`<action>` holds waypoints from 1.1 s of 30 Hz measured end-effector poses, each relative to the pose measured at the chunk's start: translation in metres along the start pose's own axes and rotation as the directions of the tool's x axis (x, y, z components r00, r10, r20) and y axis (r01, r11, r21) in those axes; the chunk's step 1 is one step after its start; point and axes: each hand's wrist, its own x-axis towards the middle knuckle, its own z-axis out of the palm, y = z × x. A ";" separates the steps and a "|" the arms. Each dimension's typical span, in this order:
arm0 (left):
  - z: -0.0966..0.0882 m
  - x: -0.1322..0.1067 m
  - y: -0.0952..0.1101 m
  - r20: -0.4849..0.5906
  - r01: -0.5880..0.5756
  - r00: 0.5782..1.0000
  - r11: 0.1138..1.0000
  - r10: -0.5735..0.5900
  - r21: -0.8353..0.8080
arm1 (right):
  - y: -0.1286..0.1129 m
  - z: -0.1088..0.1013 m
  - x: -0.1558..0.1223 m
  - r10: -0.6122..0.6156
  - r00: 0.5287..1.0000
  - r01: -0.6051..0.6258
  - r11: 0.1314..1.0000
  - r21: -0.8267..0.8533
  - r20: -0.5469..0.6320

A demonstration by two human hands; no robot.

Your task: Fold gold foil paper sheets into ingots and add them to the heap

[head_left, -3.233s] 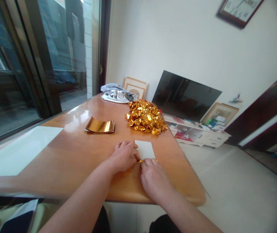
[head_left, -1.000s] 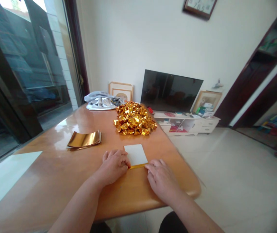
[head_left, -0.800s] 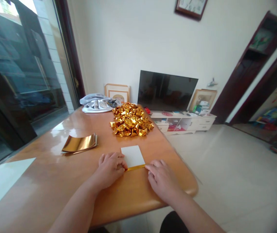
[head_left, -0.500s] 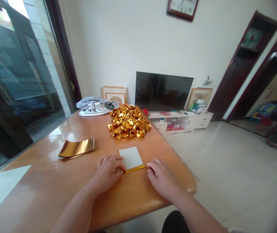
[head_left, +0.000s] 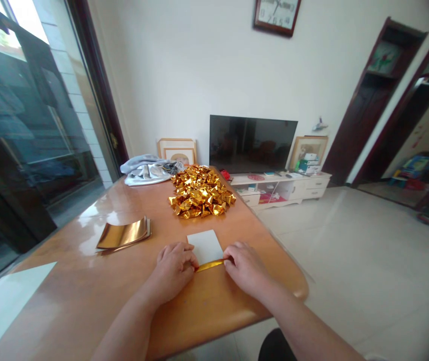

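Note:
A small square sheet of paper, white side up, lies on the wooden table in front of me. Its near edge is folded over into a narrow gold strip. My left hand pinches the strip's left end with curled fingers. The strip's right end is held by the pressed-together fingertips of my right hand. Farther back lies a heap of folded gold paper pieces. A stack of flat gold sheets rests to the left.
A crumpled grey cloth lies at the table's far end. The table's rounded right edge drops to a tiled floor. A glass door runs along the left. A television on a low white cabinet stands against the back wall.
My right hand has moved left from beside the paper onto the gold strip's right end. The left hand stays on the left end. My view has shifted slightly.

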 end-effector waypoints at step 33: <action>-0.005 0.005 0.004 -0.354 0.008 0.933 0.989 -0.060 -0.149 | -0.030 0.030 -0.007 0.252 0.967 -0.129 0.592 0.795 -0.031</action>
